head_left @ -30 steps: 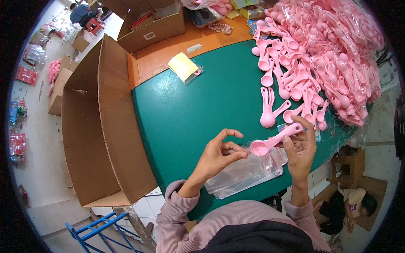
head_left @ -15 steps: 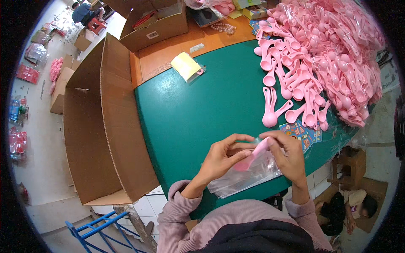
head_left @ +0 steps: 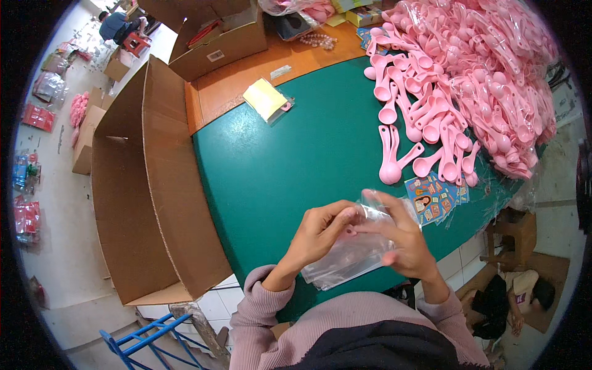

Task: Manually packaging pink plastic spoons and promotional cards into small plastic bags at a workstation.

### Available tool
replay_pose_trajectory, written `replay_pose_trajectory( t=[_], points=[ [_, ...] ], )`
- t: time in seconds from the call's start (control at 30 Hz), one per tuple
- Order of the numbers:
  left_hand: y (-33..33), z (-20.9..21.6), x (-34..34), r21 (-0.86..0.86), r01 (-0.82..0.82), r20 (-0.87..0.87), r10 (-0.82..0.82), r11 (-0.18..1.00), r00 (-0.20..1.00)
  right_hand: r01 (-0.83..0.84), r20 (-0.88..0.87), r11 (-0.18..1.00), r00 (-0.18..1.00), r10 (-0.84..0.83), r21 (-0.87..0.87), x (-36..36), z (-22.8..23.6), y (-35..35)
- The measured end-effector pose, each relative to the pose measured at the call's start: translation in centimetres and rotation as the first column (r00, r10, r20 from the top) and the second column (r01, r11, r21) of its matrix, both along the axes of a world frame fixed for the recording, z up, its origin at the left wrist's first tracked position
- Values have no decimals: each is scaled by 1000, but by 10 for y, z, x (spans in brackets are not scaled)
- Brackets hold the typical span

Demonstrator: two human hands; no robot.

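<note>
Left hand [head_left: 322, 232] and right hand [head_left: 406, 242] at a clear bag [head_left: 375, 213], pink spoons [head_left: 472, 92] beyond

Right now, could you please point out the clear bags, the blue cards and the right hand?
Clear bags [head_left: 348, 261]: head view, upper surface.
Blue cards [head_left: 433, 198]: head view, printed face.
Right hand [head_left: 408, 244]: head view, middle of the hand.
</note>
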State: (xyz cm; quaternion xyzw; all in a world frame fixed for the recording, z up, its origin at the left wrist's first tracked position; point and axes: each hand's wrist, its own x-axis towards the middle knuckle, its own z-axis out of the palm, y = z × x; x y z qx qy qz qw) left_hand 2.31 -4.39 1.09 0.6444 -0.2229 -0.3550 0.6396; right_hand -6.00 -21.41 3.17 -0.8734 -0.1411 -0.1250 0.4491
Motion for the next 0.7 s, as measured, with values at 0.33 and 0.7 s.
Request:
replay_pose_trajectory(
  t=[0.33, 0.7],
  points=[
    [-2, 1, 4, -55, -51, -163, 42, 997, 986, 693, -395, 662, 545, -740, -285, -43, -28, -64],
    [-5, 3, -2, 1, -34, -109, 34, 999, 993, 376, -373, 900, 885, -279, 221, 4, 49, -48]
  ],
)
